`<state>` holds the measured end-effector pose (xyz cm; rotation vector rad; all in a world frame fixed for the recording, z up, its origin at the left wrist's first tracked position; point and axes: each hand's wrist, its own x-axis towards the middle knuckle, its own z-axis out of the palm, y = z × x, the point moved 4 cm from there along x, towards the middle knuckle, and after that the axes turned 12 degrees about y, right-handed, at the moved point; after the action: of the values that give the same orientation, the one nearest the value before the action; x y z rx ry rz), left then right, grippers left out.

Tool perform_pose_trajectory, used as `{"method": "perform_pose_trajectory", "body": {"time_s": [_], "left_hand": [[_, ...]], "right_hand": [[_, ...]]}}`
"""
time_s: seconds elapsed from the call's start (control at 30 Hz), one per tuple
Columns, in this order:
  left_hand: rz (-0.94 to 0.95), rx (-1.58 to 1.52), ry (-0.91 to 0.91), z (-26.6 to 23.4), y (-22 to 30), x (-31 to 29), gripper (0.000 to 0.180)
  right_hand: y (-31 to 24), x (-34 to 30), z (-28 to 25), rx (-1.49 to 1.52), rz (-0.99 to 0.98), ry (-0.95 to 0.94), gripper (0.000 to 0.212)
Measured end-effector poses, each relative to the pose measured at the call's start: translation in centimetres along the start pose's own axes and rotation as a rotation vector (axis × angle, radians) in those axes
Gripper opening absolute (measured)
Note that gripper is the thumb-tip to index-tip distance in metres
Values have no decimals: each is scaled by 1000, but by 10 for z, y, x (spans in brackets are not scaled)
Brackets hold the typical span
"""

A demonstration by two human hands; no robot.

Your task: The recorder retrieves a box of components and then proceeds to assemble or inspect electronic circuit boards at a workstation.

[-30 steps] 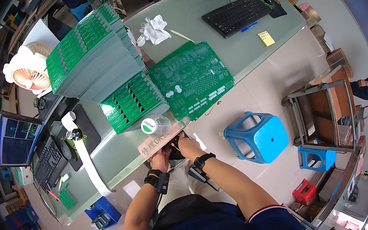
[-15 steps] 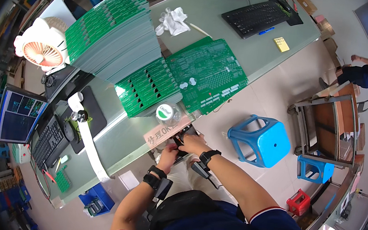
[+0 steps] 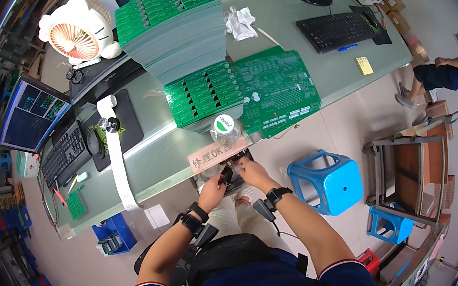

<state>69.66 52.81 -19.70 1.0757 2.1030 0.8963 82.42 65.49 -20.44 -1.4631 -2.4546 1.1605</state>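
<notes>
My left hand (image 3: 212, 193) is closed around a small black object (image 3: 227, 175), its kind unclear at this size. Close by, my right hand (image 3: 255, 173) has its fingers pinched together beside a pale, small bit that I cannot make out. Both hands are low at the desk's front edge, above my lap. A clear jar with a white and green lid (image 3: 224, 123) stands on the desk just beyond them. Beside the jar lies a pink sign (image 3: 202, 161) on the edge. Black straps with small boxes sit on both wrists.
Tall stacks of green circuit boards (image 3: 163, 6) and flat larger boards (image 3: 281, 92) cover the desk's middle. A fan (image 3: 76, 38), monitor (image 3: 35, 116) and keyboard (image 3: 64, 154) stand left. A blue stool (image 3: 330, 181) stands right of me. Someone (image 3: 449, 70) walks beside a cart (image 3: 409, 165).
My hands have moved slightly apart, and the black object now shows in the left one. The view has shifted, so the desk sits further right. The other person has stepped along.
</notes>
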Motion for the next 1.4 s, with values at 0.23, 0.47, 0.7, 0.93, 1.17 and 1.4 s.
{"method": "perform_pose_trajectory", "body": {"time_s": [0.23,0.47,0.7,0.93,1.17,1.4], "left_hand": [[-375,-672,-164,-55,10,-29,26],[-159,-393,-123,-55,-6,-36,28],[-373,-411,-437,-51,-2,-44,24],[-433,-634,20,-61,-11,-55,33],[442,415,-16,-73,64,-41,51],[184,113,51,-59,25,-24,38]], "right_hand": [[-46,-48,-51,377,-299,1,43],[-63,-45,-9,422,-373,-191,58],[-47,-53,11,301,-274,-489,25],[-33,-44,30,551,-59,-292,23],[-45,-37,47,862,195,-372,12],[-46,-39,61,1117,162,-408,7]]}}
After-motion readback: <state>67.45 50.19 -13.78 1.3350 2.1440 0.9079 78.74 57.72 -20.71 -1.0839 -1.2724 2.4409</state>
